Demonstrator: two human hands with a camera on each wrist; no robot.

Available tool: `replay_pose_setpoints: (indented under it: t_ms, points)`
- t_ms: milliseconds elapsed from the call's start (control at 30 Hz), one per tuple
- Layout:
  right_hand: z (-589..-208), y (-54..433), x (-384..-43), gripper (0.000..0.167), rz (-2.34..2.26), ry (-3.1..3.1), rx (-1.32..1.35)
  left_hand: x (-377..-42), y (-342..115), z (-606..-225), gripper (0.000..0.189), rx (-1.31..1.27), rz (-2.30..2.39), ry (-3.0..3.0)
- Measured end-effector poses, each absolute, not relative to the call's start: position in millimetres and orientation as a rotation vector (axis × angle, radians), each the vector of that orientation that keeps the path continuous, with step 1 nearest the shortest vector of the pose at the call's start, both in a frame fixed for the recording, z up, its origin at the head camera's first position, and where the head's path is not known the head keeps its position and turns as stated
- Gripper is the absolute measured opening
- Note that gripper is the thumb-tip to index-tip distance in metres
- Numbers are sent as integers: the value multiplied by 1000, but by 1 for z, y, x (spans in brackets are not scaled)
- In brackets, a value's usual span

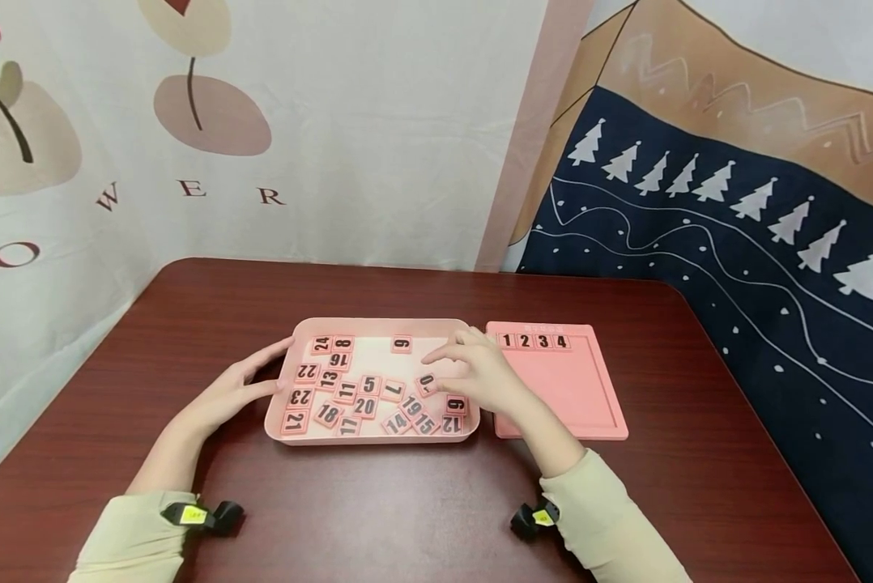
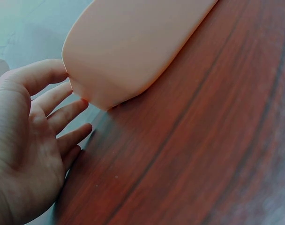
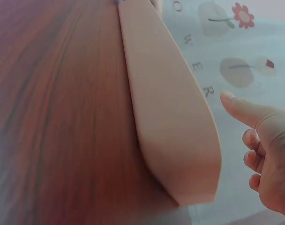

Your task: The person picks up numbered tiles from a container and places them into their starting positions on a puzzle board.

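A pink tray (image 1: 371, 441) of loose number tiles (image 1: 369, 385) is set on the dark red-brown worktop (image 1: 349, 518). The tray's left end is touched by the left hand (image 1: 221, 397), whose fingers are extended rather than clenched. The right hand (image 1: 487, 372) is held over the tray's right side, thumb and forefinger parted, with nothing seen grasped; a tile is passed closely by its thumb. To the right, a pink board (image 1: 553, 397) is placed, its top row filled by tiles 1, 2, 3 and 4 (image 1: 525, 342) from the left.
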State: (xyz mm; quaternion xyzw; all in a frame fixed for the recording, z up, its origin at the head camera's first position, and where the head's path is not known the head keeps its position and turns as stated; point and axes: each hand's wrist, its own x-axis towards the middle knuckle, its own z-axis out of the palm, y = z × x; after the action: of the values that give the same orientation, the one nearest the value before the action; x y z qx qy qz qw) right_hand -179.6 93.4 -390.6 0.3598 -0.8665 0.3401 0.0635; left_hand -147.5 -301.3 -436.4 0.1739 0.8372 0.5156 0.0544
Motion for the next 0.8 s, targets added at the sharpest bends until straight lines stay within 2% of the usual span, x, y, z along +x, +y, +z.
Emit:
replay_pose_setpoints:
  t_ms: [233, 467, 800]
  points:
    - [-387, 63, -190, 31, 901, -2716, 1204, -148, -301, -436, 63, 529, 1562, 2543]
    - [-392, 39, -201, 31, 806, -2970, 1183, -148, -300, -436, 64, 510, 1549, 2542]
    - [-403, 18, -210, 25, 651, -3008, 1230, -147, -300, -435, 63, 534, 1562, 2546]
